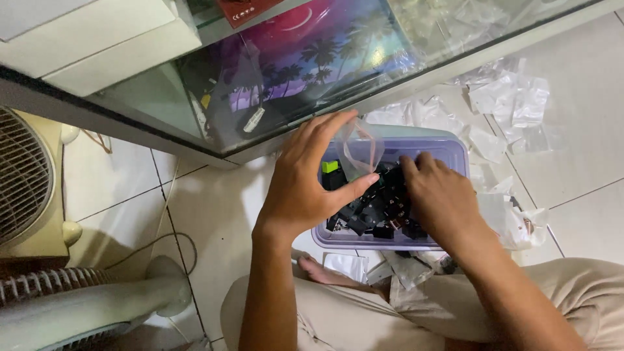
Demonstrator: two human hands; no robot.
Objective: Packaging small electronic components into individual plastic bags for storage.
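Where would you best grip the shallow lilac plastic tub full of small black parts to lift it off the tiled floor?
Take the lilac plastic tub by its two short end rims, from left and right. It sits flat and open-topped, its long near side blocked by the sitting person's legs, the far side close to the glass cabinet. The left hand and right hand currently occupy its middle.

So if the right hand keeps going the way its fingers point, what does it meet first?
Probably the small black parts in the lilac tub: the right hand angles down-left into that pile, fingertips about touching it already, though depth is unclear.
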